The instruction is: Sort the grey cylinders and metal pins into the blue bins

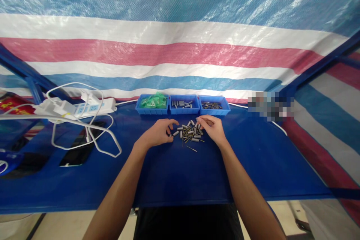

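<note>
While the three blue trays [184,112] at the back each hold some parts, a pile of metal sleeves and pins [189,132] lies unsorted on the tabletop [253,165] between your hands. Your left hand [157,133] curls its fingers loosely apart at the pile's edge; your right hand [213,127] pinches its fingers together over it. You have room to the right; cables [84,135] crowd the left.

Legible text: none.
Red packet [11,105], far left edge of the table [267,165]: yellow characters printed on it, too small and blurred to read.
White power strip [94,108], back left: any marking on its face is too small to make out.
Pixelated patch [270,107], back right: nothing in it can be read.
</note>
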Tool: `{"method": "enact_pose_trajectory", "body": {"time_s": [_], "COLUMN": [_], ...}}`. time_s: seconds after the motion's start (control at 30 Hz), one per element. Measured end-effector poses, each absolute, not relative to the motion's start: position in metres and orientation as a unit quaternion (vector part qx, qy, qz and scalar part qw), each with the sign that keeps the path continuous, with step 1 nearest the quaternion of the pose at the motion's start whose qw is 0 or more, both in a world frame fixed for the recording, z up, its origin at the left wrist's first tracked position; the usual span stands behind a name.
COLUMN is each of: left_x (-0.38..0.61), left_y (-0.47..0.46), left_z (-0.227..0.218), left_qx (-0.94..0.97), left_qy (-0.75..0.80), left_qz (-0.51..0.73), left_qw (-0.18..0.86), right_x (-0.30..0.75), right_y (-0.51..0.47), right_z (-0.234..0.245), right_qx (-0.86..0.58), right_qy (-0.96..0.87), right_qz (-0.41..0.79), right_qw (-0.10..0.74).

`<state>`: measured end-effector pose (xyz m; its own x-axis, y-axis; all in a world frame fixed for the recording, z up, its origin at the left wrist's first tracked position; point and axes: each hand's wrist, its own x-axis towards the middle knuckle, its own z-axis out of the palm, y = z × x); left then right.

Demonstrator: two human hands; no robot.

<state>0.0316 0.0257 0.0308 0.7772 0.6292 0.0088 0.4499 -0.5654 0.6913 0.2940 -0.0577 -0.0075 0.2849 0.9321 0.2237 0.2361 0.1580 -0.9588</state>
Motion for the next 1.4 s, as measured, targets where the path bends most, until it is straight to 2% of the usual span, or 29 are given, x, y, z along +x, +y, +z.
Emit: {"method": "enact_pose_trajectory", "body": {"time_s": [0.2,0.37,0.43,0.53,0.6,0.87,1.07,1.4], "left_x": [0.037,0.045,0.05,0.06,0.067,0.082,0.085,0.086], "left_y": [0.023,0.022,0.021,0.018,0.015,0.001,0.0,0.0], "left_z": [0.029,0.033,0.031,0.025,0.021,0.02,0.014,0.015], "left_qx": [0.861,0.771,0.718,0.628,0.588,0.521,0.514,0.537], "left_qy": [0.332,0.385,0.39,0.359,0.342,0.325,0.337,0.393], "left_qz": [0.185,0.333,0.393,0.438,0.438,0.424,0.423,0.411], "left_qw": [0.337,0.383,0.421,0.533,0.588,0.666,0.665,0.623], "right_x": [0.294,0.291,0.288,0.282,0.278,0.264,0.264,0.263], "right_y": [-0.058,-0.059,-0.06,-0.062,-0.064,-0.065,-0.062,-0.062], "right_z": [-0.009,-0.005,-0.003,0.001,0.004,0.009,0.007,0.003], "right_qx": [-0.565,-0.566,-0.567,-0.559,-0.542,-0.492,-0.494,-0.501], "right_qy": [-0.523,-0.527,-0.533,-0.556,-0.571,-0.519,-0.485,-0.482], "right_qz": [0.308,0.302,0.3,0.3,0.311,0.42,0.428,0.444], "right_qw": [0.558,0.558,0.552,0.537,0.533,0.558,0.581,0.565]}}
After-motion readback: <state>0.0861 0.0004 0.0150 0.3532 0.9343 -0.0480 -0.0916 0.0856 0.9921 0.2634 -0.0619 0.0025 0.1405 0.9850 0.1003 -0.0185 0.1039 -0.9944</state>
